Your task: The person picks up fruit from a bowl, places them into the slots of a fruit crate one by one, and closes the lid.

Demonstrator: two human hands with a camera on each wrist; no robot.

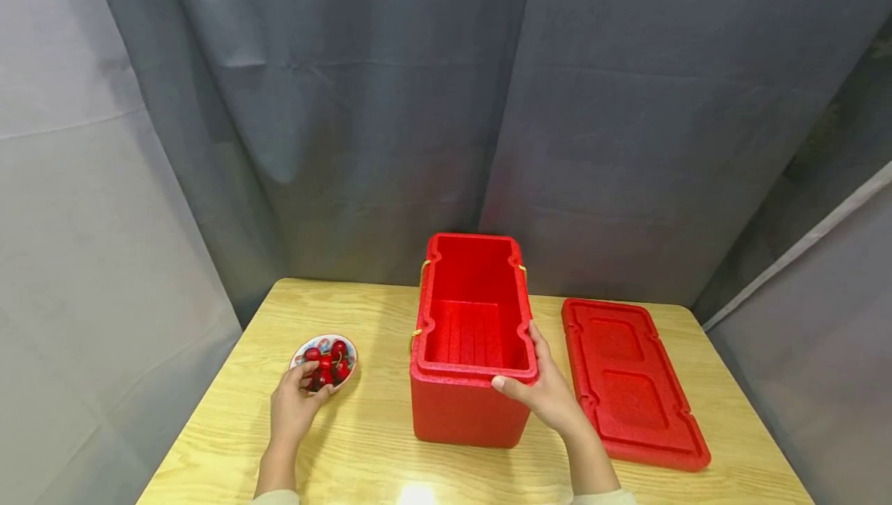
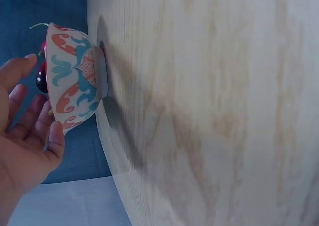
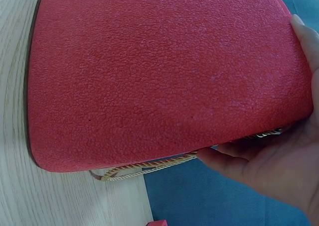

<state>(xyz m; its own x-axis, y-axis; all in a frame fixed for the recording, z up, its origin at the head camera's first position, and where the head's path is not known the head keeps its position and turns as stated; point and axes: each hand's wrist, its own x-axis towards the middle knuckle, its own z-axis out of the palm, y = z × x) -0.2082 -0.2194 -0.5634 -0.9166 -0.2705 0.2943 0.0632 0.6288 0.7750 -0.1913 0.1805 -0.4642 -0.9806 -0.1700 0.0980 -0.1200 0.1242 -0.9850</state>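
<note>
A small patterned bowl (image 1: 327, 339) of red cherries (image 1: 338, 348) stands on the left of the table. My left hand (image 1: 294, 404) reaches over its near-left rim, fingertips and thumb down among the fruit. The left wrist view has the fingers (image 2: 35, 119) spread and bent at the bowl's mouth, with a dark cherry (image 2: 42, 77) showing past the rim. With my right hand (image 1: 554, 396) I grip the near right corner of an open red foam box (image 1: 470, 412), thumb on the front rim and fingers along the right side. Inside, the box is bare.
To the right of the box lies its red lid (image 1: 630, 381), flat on the wooden table (image 1: 376, 427). Yellow rope handles (image 3: 149, 165) hang at the box's sides. Grey curtains (image 1: 376, 118) close off the back and sides of the table.
</note>
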